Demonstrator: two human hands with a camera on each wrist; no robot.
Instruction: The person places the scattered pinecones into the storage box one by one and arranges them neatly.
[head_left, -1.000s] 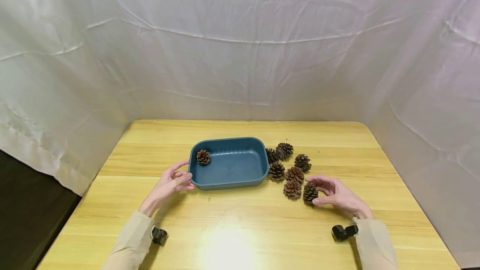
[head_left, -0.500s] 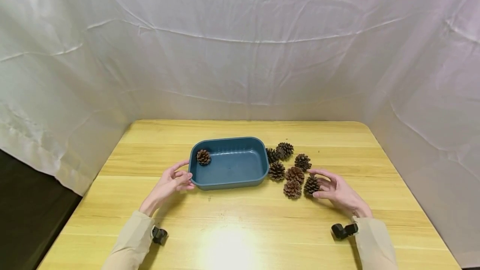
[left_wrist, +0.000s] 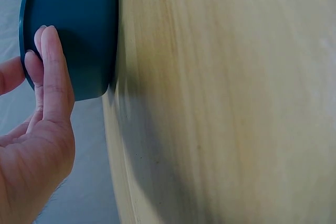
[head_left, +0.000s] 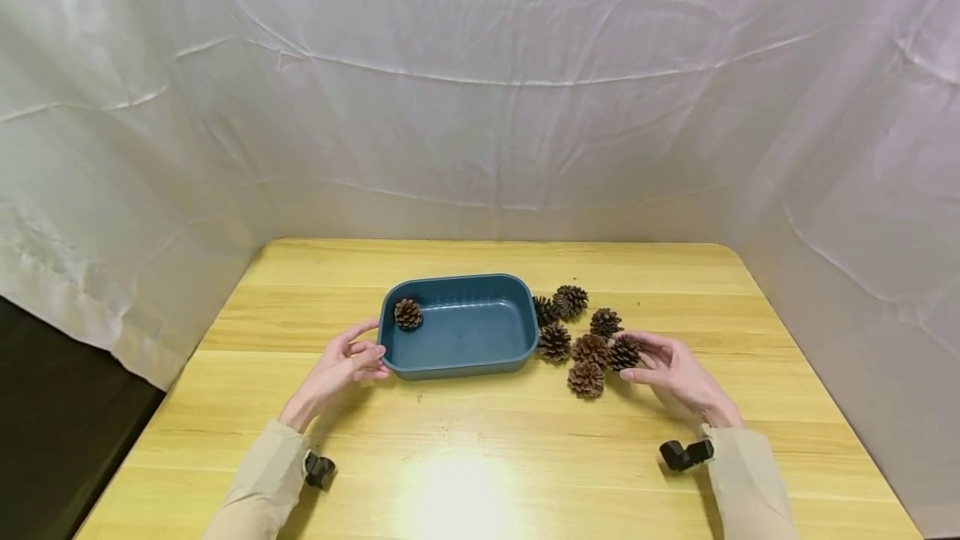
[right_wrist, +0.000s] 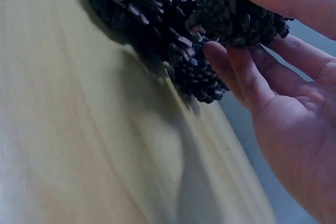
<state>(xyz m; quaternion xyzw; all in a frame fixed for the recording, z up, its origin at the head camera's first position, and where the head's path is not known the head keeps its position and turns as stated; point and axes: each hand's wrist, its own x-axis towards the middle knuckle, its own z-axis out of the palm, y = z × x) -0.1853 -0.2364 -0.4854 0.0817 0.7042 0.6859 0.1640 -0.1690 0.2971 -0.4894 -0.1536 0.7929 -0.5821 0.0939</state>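
A dark blue rectangular plastic tray (head_left: 459, 336) lies on the wooden table, one brown pine cone (head_left: 408, 314) inside its left end. My left hand (head_left: 339, 369) holds that end, thumb at the rim; the left wrist view shows fingers (left_wrist: 55, 77) lying against the outer wall. On the right, my right hand (head_left: 675, 369) grips a dark pine cone (head_left: 624, 352) between thumb and fingertips, the cone appearing lifted off the table in the right wrist view. Close beside it lie two reddish-brown pine cones, one farther back (head_left: 590, 350) and one nearer (head_left: 586, 379).
More dark pine cones lie between these and the tray: one by its right end (head_left: 554, 342), one behind (head_left: 571, 301), and one farther right (head_left: 605, 322). White cloth (head_left: 480, 148) hangs around the table's back and sides.
My right hand has moved the dark pine cone slightly away from me, up beside the farther reddish one, and turned it from upright toward lying. My left hand and the tray have stayed put.
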